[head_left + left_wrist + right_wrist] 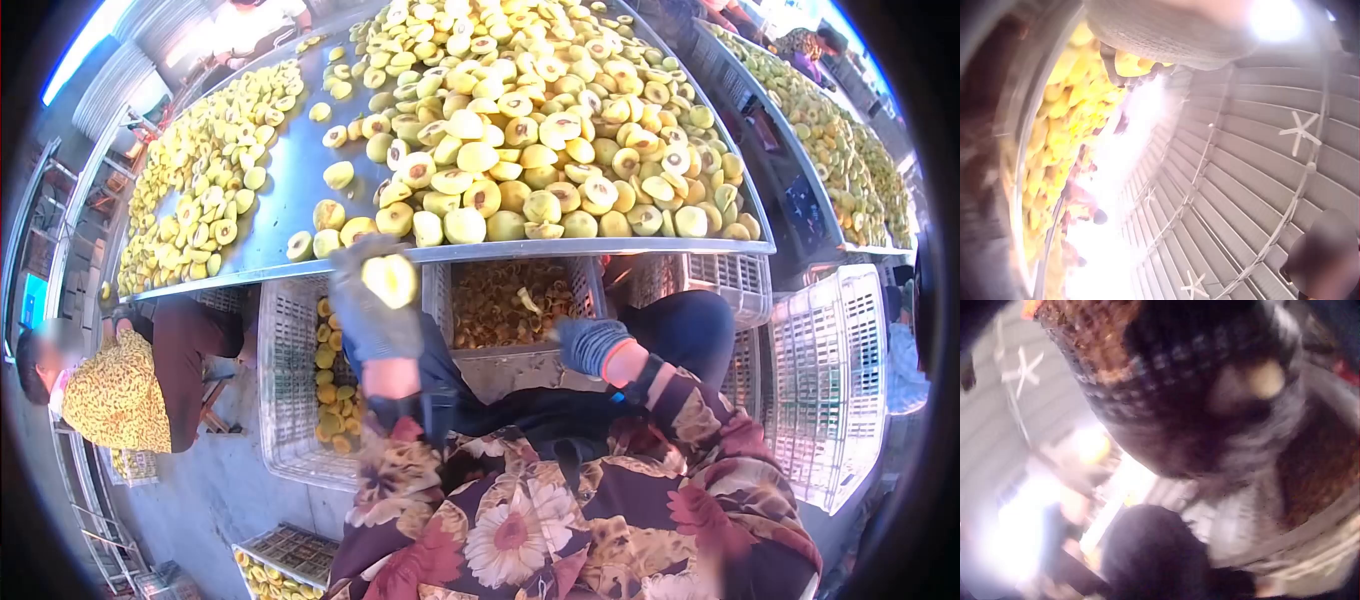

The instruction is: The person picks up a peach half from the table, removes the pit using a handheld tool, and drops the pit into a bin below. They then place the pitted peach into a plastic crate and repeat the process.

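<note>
In the head view my left hand [375, 325], in a grey glove, holds a yellow fruit half [390, 280] below the table's front edge, its pale cut face showing. The left wrist view has the glove [1166, 31] overhead, with yellow fruit [1132, 64] at its fingers. My right hand [592, 347], in a blue-grey knit glove, is curled near my right knee, beside a crate of brown scraps [505, 300]. A pale round end [1266, 379] shows at the right glove in the blurred right wrist view; I cannot tell what it belongs to.
A metal table [290, 215] bears heaped fruit halves [540, 130]. White plastic crates flank me, one holding fruit [335, 385] at left, another [830, 380] at right. A person [120, 390] sits at far left. More fruit covers another table [840, 150] at right.
</note>
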The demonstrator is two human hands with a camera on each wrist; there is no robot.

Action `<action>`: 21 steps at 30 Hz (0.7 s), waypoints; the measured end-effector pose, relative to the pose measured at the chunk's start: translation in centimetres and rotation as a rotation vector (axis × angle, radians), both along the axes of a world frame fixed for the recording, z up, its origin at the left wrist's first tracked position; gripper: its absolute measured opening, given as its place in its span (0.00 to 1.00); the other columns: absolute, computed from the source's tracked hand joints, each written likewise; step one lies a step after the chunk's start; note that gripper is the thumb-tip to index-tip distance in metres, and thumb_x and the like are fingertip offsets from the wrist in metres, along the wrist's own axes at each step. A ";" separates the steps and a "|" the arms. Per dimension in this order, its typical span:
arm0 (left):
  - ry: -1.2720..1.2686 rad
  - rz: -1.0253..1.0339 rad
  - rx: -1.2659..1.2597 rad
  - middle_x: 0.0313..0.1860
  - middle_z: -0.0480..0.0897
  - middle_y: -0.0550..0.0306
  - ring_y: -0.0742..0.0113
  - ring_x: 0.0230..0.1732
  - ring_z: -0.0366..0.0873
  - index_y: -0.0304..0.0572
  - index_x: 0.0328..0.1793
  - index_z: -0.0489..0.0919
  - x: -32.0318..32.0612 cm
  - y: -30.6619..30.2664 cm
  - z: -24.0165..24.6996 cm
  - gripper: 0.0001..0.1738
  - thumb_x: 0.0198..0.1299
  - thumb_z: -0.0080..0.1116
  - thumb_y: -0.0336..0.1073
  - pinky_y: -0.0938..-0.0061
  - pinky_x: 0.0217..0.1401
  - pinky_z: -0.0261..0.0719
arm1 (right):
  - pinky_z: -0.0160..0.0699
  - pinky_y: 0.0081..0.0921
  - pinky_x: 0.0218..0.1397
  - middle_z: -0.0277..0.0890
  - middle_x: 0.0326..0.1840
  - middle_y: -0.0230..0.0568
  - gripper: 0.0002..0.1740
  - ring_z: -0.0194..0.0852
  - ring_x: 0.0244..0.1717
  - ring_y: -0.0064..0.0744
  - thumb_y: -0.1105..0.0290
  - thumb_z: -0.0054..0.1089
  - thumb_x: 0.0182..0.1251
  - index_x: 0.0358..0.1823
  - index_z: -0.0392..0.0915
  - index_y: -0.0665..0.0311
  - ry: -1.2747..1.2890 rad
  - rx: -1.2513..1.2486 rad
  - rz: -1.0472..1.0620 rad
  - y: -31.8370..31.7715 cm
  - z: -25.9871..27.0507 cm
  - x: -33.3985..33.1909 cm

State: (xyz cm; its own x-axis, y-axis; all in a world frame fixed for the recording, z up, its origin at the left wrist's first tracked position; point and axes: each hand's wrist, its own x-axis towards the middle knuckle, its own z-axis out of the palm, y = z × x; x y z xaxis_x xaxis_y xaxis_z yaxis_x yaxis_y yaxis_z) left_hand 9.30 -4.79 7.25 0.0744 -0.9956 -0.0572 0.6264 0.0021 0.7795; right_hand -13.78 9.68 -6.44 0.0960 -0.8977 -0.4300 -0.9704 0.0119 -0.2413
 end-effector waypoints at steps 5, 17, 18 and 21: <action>-1.236 0.484 -0.145 0.42 0.81 0.50 0.59 0.43 0.78 0.30 0.46 0.78 9.4 -1.2 -1.2 0.14 0.62 0.55 0.36 0.67 0.49 0.76 | 0.76 0.44 0.49 0.75 0.48 0.53 0.21 0.78 0.45 0.54 0.57 0.52 0.63 0.52 0.72 0.63 -0.188 -0.021 0.090 -2.1 7.2 -1.2; -0.923 -0.085 -0.410 0.53 0.77 0.53 0.66 0.56 0.73 0.34 0.48 0.80 1.0 -1.0 -3.4 0.10 0.62 0.55 0.29 0.74 0.62 0.68 | 0.79 0.41 0.46 0.79 0.45 0.62 0.38 0.80 0.45 0.55 0.54 0.68 0.53 0.61 0.65 0.68 -0.180 -0.605 -0.156 -27.3 13.3 -3.2; -0.929 -0.102 -0.381 0.52 0.77 0.52 0.63 0.55 0.73 0.35 0.48 0.80 1.2 -0.9 -3.5 0.11 0.61 0.56 0.30 0.73 0.61 0.69 | 0.79 0.40 0.48 0.80 0.46 0.59 0.45 0.81 0.46 0.54 0.51 0.69 0.50 0.66 0.61 0.67 -0.228 -0.408 -0.222 -28.7 14.9 -2.7; -0.814 -0.088 -0.330 0.49 0.77 0.50 0.60 0.53 0.75 0.35 0.47 0.79 1.1 -1.3 -4.7 0.11 0.59 0.57 0.30 0.72 0.58 0.71 | 0.81 0.42 0.47 0.64 0.70 0.43 0.55 0.67 0.64 0.41 0.55 0.77 0.43 0.74 0.55 0.57 -0.662 -0.185 -0.316 -31.8 14.2 -3.1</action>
State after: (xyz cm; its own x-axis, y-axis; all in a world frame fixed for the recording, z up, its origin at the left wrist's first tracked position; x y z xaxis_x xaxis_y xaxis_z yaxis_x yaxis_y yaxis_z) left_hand 10.40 -6.10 2.55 -0.1111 -0.9561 0.2713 -0.1145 0.2835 0.9521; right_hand -16.91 -22.12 7.77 0.0081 -0.9772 -0.2120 -0.5789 0.1683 -0.7978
